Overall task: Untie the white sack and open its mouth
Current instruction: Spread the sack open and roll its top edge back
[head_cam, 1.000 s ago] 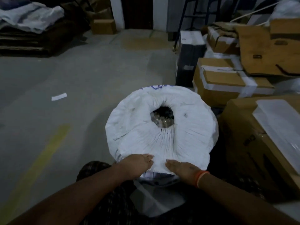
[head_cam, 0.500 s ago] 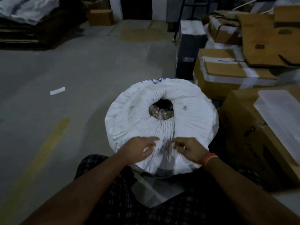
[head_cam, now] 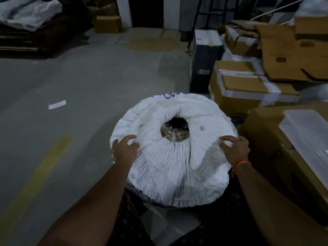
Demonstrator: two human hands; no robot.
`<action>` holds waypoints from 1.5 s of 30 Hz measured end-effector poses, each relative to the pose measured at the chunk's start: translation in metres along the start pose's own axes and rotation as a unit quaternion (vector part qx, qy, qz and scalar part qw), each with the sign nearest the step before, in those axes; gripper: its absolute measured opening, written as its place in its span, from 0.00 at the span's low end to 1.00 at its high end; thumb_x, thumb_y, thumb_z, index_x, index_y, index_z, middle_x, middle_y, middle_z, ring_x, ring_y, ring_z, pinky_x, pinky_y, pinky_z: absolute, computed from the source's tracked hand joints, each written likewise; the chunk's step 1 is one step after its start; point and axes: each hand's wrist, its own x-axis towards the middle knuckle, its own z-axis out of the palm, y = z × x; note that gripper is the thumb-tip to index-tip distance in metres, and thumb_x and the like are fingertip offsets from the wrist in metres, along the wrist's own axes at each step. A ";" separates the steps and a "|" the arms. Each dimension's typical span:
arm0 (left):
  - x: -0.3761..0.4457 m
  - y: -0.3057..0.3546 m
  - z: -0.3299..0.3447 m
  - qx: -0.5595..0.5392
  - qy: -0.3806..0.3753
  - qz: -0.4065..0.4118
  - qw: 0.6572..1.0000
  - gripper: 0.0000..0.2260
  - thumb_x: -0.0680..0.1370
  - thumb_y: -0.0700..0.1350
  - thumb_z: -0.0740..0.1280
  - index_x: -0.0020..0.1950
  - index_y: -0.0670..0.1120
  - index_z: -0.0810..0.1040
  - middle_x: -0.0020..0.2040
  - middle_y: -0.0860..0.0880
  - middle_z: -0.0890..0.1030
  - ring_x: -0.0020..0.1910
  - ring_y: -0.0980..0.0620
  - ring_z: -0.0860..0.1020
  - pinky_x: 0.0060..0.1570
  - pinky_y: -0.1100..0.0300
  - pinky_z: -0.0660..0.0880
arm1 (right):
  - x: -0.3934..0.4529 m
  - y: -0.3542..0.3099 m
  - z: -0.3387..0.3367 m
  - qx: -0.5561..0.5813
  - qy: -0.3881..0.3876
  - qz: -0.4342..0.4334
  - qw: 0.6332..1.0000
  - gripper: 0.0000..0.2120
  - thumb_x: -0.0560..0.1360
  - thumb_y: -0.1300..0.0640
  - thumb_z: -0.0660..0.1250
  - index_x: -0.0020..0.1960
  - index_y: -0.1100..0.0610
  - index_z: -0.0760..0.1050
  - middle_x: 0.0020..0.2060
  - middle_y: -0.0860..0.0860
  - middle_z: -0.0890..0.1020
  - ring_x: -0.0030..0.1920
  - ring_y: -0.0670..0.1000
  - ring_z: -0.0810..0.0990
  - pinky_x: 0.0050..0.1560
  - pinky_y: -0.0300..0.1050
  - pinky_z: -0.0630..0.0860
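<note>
The white sack (head_cam: 174, 157) stands upright on the concrete floor (head_cam: 79, 89) just in front of the person, its gathered top forming a ring of pleats around a partly open mouth (head_cam: 175, 129), where pale, glinting contents show. The left hand (head_cam: 124, 150) lies on the sack's top at 9 o'clock of the mouth, the right hand (head_cam: 234, 149) at 3 o'clock; each grip is loose, fingers curled and spread on the fabric, and whether either pinches a fold cannot be told. An orange band (head_cam: 242, 163) circles the right wrist.

Crowding the sack from 1 to 4 o'clock are cardboard boxes: a large one (head_cam: 276, 157) touching or just beside the sack's right edge, a clear plastic sheet (head_cam: 308, 135) lying on it, and a taped box (head_cam: 248, 89) beyond. A dark box with a white top (head_cam: 204, 63) stands at 1 o'clock. Further boxes pile up behind these.

From 8 to 12 o'clock the floor is open, bearing only a white paper strip (head_cam: 57, 104) and a yellow painted line (head_cam: 39, 174). Flattened cardboard (head_cam: 35, 39) with pale sheeting on it lies far off at 10 o'clock.
</note>
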 end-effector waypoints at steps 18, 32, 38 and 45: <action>0.006 0.003 -0.008 0.094 0.034 0.139 0.985 0.15 0.75 0.36 0.72 0.59 0.47 0.87 0.61 0.40 0.82 0.58 0.38 0.82 0.62 0.50 0.78 | 0.017 0.011 -0.019 -0.007 0.053 -0.005 0.999 0.17 0.77 0.64 0.71 0.66 0.56 0.81 0.64 0.59 0.82 0.64 0.62 0.79 0.66 0.48 0.73; -0.001 -0.005 -0.011 0.224 -0.015 0.125 0.966 0.12 0.75 0.39 0.70 0.56 0.45 0.86 0.59 0.39 0.79 0.60 0.37 0.80 0.60 0.49 0.78 | 0.024 0.023 -0.025 -0.036 0.091 0.052 0.994 0.15 0.78 0.63 0.70 0.64 0.57 0.82 0.62 0.62 0.82 0.61 0.65 0.81 0.61 0.53 0.77; 0.006 0.000 -0.006 0.166 0.047 0.097 0.980 0.12 0.74 0.44 0.72 0.57 0.53 0.86 0.66 0.44 0.77 0.68 0.38 0.74 0.66 0.42 0.74 | 0.032 0.019 -0.025 -0.144 0.092 -0.007 0.985 0.13 0.73 0.47 0.74 0.55 0.50 0.85 0.54 0.58 0.82 0.55 0.63 0.79 0.57 0.55 0.78; 0.030 0.046 0.009 0.051 0.076 0.181 0.979 0.12 0.76 0.41 0.74 0.58 0.52 0.86 0.68 0.41 0.77 0.69 0.40 0.75 0.69 0.46 0.73 | 0.072 -0.039 -0.028 -0.070 0.032 -0.233 0.969 0.07 0.75 0.54 0.75 0.53 0.48 0.85 0.52 0.49 0.85 0.59 0.54 0.77 0.65 0.53 0.68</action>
